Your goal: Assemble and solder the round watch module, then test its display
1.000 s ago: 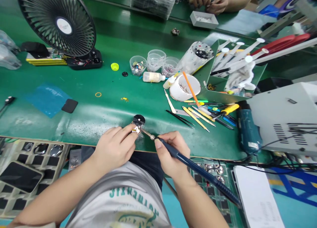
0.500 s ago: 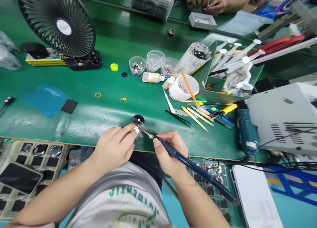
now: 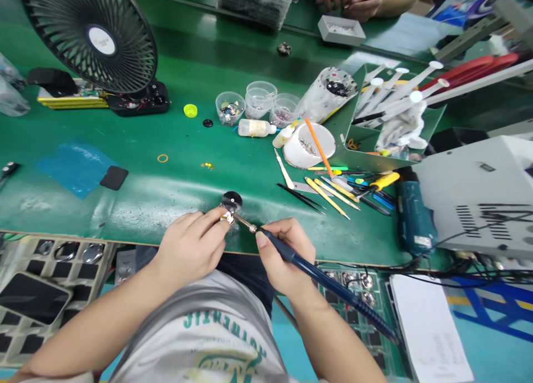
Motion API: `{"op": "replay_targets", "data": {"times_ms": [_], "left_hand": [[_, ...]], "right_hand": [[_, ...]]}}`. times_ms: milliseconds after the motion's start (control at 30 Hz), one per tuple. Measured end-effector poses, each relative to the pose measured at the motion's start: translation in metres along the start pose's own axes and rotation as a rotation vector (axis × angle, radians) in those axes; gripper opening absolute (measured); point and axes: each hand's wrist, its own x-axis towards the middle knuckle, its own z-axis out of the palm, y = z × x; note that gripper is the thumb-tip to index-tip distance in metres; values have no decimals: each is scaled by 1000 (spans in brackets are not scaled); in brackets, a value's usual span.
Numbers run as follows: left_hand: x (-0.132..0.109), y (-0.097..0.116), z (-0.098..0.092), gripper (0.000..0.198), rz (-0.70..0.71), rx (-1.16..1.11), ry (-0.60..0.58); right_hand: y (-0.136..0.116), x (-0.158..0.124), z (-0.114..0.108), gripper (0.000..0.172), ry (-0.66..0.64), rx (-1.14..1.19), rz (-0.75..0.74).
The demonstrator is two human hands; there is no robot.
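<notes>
Beside the near edge of the counter (image 3: 166, 194), the left hand's grip (image 3: 191, 241) is grasping a small black-disc part (image 3: 232, 201), while the right hand's grip (image 3: 287, 255) is clasping a dark pen-like tool (image 3: 320, 277), its metal tip (image 3: 245, 222) pointing at that part

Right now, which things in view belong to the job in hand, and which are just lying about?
In use:
left hand, holding small white piece
black disc beside it
right hand, holding pen-shaped tool

Apparently lying about:
black tweezers
blue sheet
black square pad
</notes>
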Motion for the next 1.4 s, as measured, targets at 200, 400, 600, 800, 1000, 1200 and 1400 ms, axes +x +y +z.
{"op": "replay_targets", "data": {"times_ms": [200, 400, 600, 800, 1000, 1200, 1400], "left_hand": [[0, 1, -1, 19, 4, -40, 37], [-14, -9, -13, 19, -73, -212, 106], [-16, -49, -33, 25, -249, 74, 74], [30, -42, -32, 40, 79, -60, -199], [67, -47, -20, 37, 297, -63, -394], [64, -61, -23, 27, 409, -42, -375], [47, -66, -29, 28, 486, 101, -228]], "right_hand": [[8, -3, -5, 11, 7, 40, -17], [31, -5, -10, 17, 153, 386, -37], [23, 3, -4, 20, 287, 565, -88], [25, -4, 4, 25, 159, 217, -116], [8, -3, 16, 45, -21, -290, -262], [-4, 8, 43, 44, 32, -684, -391], [-1, 10, 49, 30, 86, -681, -404]]}}
